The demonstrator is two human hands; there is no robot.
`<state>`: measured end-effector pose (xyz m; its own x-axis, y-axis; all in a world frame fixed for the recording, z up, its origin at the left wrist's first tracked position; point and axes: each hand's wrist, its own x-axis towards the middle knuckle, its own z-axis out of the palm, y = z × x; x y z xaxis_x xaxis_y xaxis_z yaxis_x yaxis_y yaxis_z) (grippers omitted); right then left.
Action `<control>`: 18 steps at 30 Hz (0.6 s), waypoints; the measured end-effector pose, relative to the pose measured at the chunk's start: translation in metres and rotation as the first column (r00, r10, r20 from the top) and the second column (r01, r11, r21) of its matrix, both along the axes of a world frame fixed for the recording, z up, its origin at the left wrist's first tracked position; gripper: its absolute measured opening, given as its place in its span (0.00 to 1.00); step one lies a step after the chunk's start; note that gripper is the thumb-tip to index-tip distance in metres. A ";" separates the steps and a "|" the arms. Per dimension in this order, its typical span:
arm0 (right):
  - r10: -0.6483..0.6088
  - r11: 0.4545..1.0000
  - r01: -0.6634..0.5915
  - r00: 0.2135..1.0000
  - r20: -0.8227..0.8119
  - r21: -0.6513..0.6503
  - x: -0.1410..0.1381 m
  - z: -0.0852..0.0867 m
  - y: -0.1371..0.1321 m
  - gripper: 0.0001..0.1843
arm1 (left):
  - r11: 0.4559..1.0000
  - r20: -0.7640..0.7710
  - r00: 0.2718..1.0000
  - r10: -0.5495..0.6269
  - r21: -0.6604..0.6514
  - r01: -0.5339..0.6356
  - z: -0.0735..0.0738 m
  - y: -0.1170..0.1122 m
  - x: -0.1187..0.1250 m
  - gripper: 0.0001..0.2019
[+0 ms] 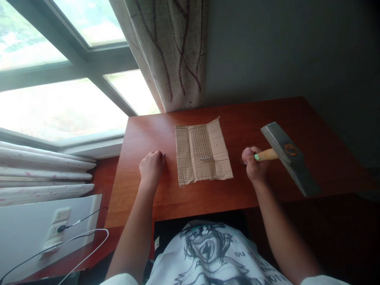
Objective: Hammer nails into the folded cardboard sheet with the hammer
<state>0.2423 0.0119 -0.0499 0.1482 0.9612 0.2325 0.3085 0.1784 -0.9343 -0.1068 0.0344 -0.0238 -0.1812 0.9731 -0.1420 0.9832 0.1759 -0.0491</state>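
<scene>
My right hand [255, 164] is wrapped round the wooden handle of a hammer [285, 152]. Its heavy grey metal head is raised, to the right of the hand. My left hand [151, 168] is closed in a pinch over the left part of the table, with small shiny metal pieces [164, 154] at its fingertips; they look like nails, but are too small to be sure. Between the hands lies a creased, unfolded cardboard sheet [219, 146]. Rows of small holes mark its middle panel, and a short row of small metal pieces [206, 159] sits at the lower end of them.
The reddish-brown wooden table [252, 114] stands against a wall and a window [59, 111]. A patterned curtain [178, 55] hangs behind it. To the lower left are a wall socket [56, 231] and cables [101, 230]. The table's front edge is close to my body.
</scene>
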 end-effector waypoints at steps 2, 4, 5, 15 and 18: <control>-0.066 0.996 0.073 0.992 -0.106 0.059 -0.002 -0.003 0.000 0.26 | 1.000 0.009 1.000 0.005 0.014 -0.005 0.000 -0.001 -0.001 0.17; -0.069 0.992 0.086 0.982 -0.178 0.092 -0.003 -0.005 0.000 0.25 | 0.999 0.025 0.999 0.020 0.031 -0.021 0.001 -0.001 -0.003 0.16; -0.063 0.991 0.084 0.978 -0.198 0.100 -0.003 -0.006 0.000 0.25 | 0.998 0.039 0.999 0.031 0.046 -0.033 0.002 -0.001 -0.004 0.16; -0.063 0.986 0.098 0.966 -0.249 0.133 -0.002 -0.006 0.002 0.25 | 0.924 0.954 0.251 -0.167 0.240 -0.299 0.030 -0.018 0.020 0.13; -0.078 0.986 0.109 0.970 -0.229 0.126 -0.002 -0.009 0.001 0.25 | 0.943 0.968 0.112 -0.224 0.244 -0.226 0.040 -0.027 0.047 0.10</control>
<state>0.2406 0.0133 -0.0585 0.2987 0.9019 0.3119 0.1173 0.2897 -0.9499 -0.0598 0.0071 0.0160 -0.1025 0.9932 0.0544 0.1178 -0.0422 0.9921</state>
